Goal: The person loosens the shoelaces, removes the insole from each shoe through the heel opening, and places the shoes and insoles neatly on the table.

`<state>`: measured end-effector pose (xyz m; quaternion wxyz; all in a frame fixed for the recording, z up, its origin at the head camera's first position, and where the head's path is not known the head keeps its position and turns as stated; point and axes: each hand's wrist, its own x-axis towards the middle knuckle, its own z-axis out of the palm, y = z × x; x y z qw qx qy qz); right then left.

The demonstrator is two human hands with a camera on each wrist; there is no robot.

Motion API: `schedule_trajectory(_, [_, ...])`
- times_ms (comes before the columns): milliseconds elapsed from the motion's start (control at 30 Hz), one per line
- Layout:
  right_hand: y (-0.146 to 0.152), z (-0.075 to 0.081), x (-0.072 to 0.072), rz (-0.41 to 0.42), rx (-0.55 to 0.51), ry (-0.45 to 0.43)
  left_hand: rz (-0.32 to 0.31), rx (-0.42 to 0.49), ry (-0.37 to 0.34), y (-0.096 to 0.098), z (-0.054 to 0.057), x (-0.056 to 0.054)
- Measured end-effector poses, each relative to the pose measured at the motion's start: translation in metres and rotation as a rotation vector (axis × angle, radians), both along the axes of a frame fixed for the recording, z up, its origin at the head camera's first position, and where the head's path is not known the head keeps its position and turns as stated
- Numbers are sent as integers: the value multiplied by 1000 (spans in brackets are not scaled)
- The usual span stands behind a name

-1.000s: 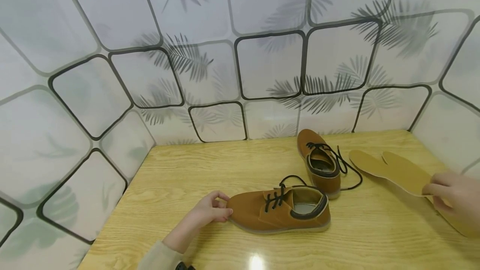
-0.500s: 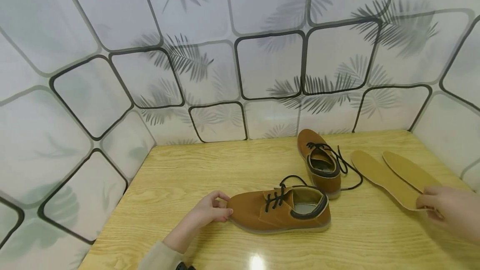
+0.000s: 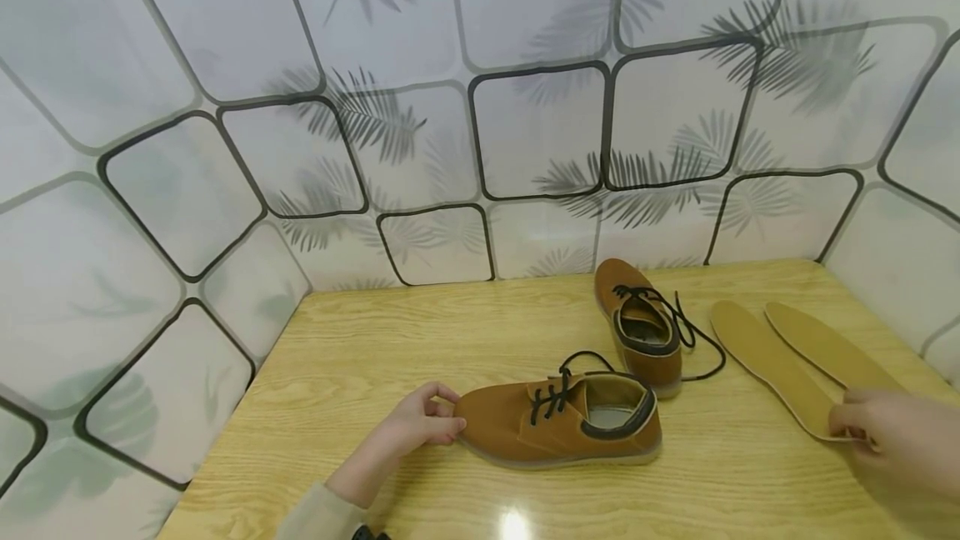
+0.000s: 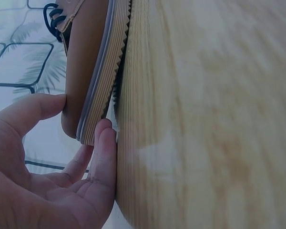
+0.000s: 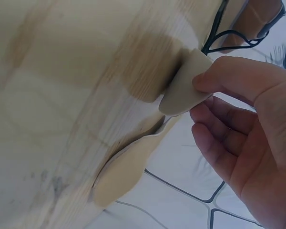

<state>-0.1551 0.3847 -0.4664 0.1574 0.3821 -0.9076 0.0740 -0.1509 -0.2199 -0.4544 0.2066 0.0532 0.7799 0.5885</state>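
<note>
My left hand [image 3: 420,419] grips the toe of a brown lace-up shoe [image 3: 495,423] lying sideways on the table. In the left wrist view the thumb is on top of the toe and the fingers [image 4: 102,143] reach under the edge of the ridged sole [image 4: 102,71]. At the right, my right hand [image 3: 885,432] pinches the near end of a tan insole [image 3: 780,373]. The right wrist view shows this insole [image 5: 183,90] tilted up off the table at the pinched end. Another tan insole [image 3: 821,340] lies beside it, its near end hidden by the hand.
The second brown shoe [image 3: 648,332] stands behind the first one's heel, toe towards the back wall. Its loose black laces [image 3: 716,365] trail right, close to the held insole. A patterned wall covering [image 3: 540,132] encloses the wooden table [image 3: 390,323] at the back and sides.
My right hand has drawn the held insole towards the front and slightly left, opening a gap from the other insole. The left hand and both shoes have stayed still.
</note>
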Motion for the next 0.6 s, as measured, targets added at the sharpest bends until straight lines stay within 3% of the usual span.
schedule_trajectory(267, [1, -4, 4, -50, 10, -40, 6, -2, -4, 1, -1, 1])
schedule_trajectory(500, [5, -10, 1, -1, 2, -108, 14, -7, -10, 0, -2, 1])
schedule_trajectory(600, [5, -12, 2, -27, 10, -168, 8, -4, -8, 0, -2, 2])
